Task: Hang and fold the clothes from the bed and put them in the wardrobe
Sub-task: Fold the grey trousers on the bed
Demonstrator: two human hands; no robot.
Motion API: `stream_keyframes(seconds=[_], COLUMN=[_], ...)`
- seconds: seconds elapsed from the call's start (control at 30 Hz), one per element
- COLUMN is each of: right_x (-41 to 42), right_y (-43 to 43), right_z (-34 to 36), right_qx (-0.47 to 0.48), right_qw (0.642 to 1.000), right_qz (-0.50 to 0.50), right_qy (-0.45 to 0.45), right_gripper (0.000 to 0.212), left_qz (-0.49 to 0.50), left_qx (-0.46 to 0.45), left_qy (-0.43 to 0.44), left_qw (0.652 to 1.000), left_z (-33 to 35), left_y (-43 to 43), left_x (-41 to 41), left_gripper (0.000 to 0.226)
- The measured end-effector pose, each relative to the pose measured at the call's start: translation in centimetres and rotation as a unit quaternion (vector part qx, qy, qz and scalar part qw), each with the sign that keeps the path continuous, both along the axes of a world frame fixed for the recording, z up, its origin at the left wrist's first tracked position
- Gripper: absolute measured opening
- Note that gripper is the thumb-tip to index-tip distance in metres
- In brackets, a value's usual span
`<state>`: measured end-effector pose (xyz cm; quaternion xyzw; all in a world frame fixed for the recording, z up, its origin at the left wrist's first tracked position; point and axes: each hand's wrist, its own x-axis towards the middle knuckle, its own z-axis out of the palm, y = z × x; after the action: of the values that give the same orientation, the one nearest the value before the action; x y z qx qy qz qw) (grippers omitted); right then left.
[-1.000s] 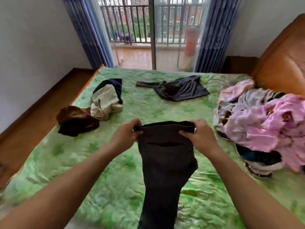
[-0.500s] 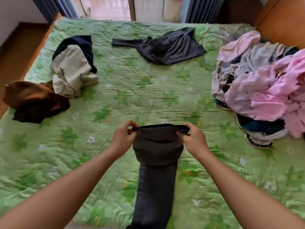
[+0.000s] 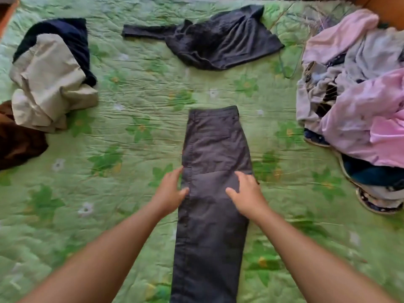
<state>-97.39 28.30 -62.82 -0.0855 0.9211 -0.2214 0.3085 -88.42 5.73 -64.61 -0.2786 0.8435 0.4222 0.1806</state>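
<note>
Trousers [image 3: 215, 171] are lying flat at centre frame on the bed [image 3: 131, 138], legs doubled lengthwise, waistband pointing toward the top edge. Left hand [image 3: 169, 194] is resting open at the cloth's left seam, thumb on the fabric. Right hand [image 3: 247, 195] is pressing open-palmed near the right edge. Probably smoothing and squaring the legs so the coming fold sits true. Unsorted pile [image 3: 360, 101] is waiting at right; shirt [image 3: 220, 42] is sprawling at top centre.

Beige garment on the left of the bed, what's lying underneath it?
A navy garment pokes out from under its far edge, and a brown garment seems to from under its near-left edge. How far either runs beneath is covered, as is the green bedspread below.
</note>
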Motion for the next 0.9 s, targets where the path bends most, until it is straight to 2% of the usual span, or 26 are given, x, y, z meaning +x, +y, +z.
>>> stream_keyframes(seconds=[0.1,0.2,0.3,0.37,0.5,0.6,0.67,0.73,0.9], right_x=[8.0,13.6,16.6,17.8,18.5,19.2,20.9,23.8,33.2], right_y=[3.5,5.8,6.9,7.2,7.7,8.2,8.8,9.8,11.8], right_z=[-5.7,-8.9,-10.7,-11.3,-11.6,-11.1,-10.6,-10.5,-10.5], right_qx=[0.036,0.005,-0.063,-0.097,-0.148,-0.209,-0.209,-0.174,-0.122], right_qw=[0.995,0.980,0.954,0.940,0.921,0.881,0.855,0.851,0.842], right_qz=[-0.048,-0.168,-0.277,-0.315,-0.340,-0.358,-0.357,-0.332,-0.314], right_qy=[-0.074,-0.108,-0.101,-0.090,-0.115,-0.226,-0.313,-0.367,-0.421], right_gripper=[0.079,0.081,0.063,0.045,0.016,0.011,0.009,0.012,0.034], left_qz=[0.028,0.098,0.188,0.213,0.224,0.204,0.169,0.143,0.099], left_qx=[0.045,0.100,0.175,0.188,0.250,0.313,0.339,0.349,0.360], left_qy=[-0.093,-0.109,-0.095,-0.089,-0.094,-0.135,-0.178,-0.213,-0.269], left_qw=[0.994,0.984,0.962,0.955,0.937,0.918,0.908,0.901,0.888], left_z=[-5.5,-8.6,-9.7,-10.0,-9.3,-8.6,-8.7,-9.1,-10.0], left_y=[2.8,4.7,5.5,5.6,6.2,7.0,7.7,8.4,10.0], left_x=[7.8,12.9,15.2,16.0,17.3,19.1,21.1,23.3,29.3], left_gripper=[0.079,0.062,0.037,0.026,0.013,0.010,0.013,0.020,0.013])
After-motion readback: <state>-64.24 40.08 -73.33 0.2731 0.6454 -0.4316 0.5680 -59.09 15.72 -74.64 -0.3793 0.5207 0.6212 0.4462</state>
